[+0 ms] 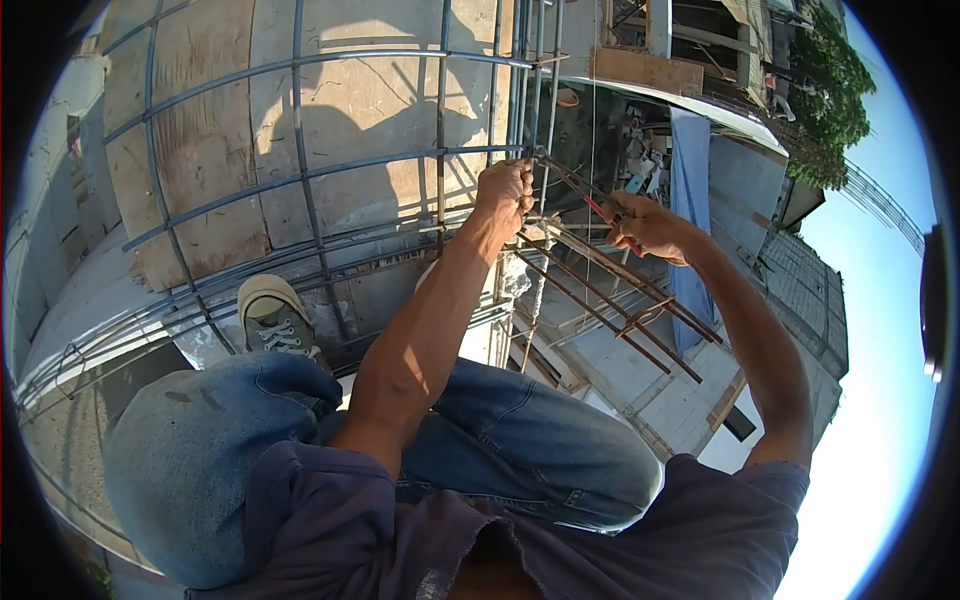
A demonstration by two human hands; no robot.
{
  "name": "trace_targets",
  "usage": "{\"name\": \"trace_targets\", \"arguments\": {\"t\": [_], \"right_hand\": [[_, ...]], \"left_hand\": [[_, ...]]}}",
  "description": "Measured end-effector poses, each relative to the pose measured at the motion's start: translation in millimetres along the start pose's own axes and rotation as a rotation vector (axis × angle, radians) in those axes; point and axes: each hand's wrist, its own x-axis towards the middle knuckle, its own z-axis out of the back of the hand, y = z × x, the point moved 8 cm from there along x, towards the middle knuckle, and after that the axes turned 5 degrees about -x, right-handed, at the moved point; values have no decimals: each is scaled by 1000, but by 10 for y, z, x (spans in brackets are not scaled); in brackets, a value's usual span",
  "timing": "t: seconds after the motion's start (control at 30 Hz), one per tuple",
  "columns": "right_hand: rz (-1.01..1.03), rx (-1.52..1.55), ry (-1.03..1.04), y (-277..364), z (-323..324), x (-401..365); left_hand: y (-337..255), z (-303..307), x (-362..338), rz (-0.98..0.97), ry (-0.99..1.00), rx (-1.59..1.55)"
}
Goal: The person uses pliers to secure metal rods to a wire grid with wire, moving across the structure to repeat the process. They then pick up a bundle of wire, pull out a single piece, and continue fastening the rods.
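My right hand [648, 228] is closed around the handles of a pair of pliers [575, 180], which show some red near the grip. The jaws point up and left to a crossing of steel bars at the edge of the rebar grid [375, 159]. Beside that crossing, my left hand [505, 190] is closed in a fist; whatever it grips is hidden by the fingers. Just below the hands, a bundle of rusty rebar [625, 295] with a cross tie sticks out past the edge.
Plywood panels [205, 130] lie under the grid. My shoe [270, 310] rests among long bars at the lower left. To the right the edge drops away toward a lower level with a hanging blue sheet [690, 170], a block wall [805, 290] and a tree [830, 95].
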Motion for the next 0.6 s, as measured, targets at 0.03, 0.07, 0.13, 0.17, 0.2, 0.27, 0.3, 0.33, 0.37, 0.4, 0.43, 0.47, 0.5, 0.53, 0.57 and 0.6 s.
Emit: {"name": "trace_targets", "arguments": {"t": [0.03, 0.07, 0.13, 0.17, 0.2, 0.27, 0.3, 0.33, 0.37, 0.4, 0.43, 0.47, 0.5, 0.53, 0.57, 0.6], "right_hand": [[-48, 15, -12, -37, -4, -8], [-49, 14, -13, -54, -24, -10], [-8, 48, -41, -54, -27, 1], [-8, 45, -41, -41, -18, 6], [-25, 53, -28, -35, -28, 5], [-45, 65, -15, -42, -54, 7], [-44, 34, 3, -39, -68, 7], [-42, 2, 20, -33, -75, 8], [-42, 3, 19, -46, -80, 9], [-31, 35, 19, -59, -86, 14], [-19, 66, 17, -63, -88, 17], [-19, 63, 18, -65, -97, 17], [-22, 47, 10, -69, -107, 18], [-26, 32, 0, -74, -112, 21], [-26, 33, 1, -69, -108, 17], [-28, 78, 3, -60, -97, -1]], "left_hand": [[1, -6, 6, 12, 14, -34], [-13, -3, 18, 12, 16, -35], [13, -11, 37, 90, 11, -128], [5, -13, 42, 89, 11, -130], [4, -20, 29, 97, 11, -147], [10, -31, -1, 109, 11, -162], [37, -29, 31, 120, 20, -185], [29, -43, 37, 128, 30, -208], [39, 4, 106, 128, 31, -208], [112, 101, 290, 132, 58, -210], [95, 86, 297, 135, 86, -212], [109, 75, 298, 134, 86, -215], [40, -21, 122, 134, 59, -227], [40, -49, 46, 135, 31, -238], [51, -63, 8, 136, 31, -237], [35, -57, 2, 66, 37, -169]]}}
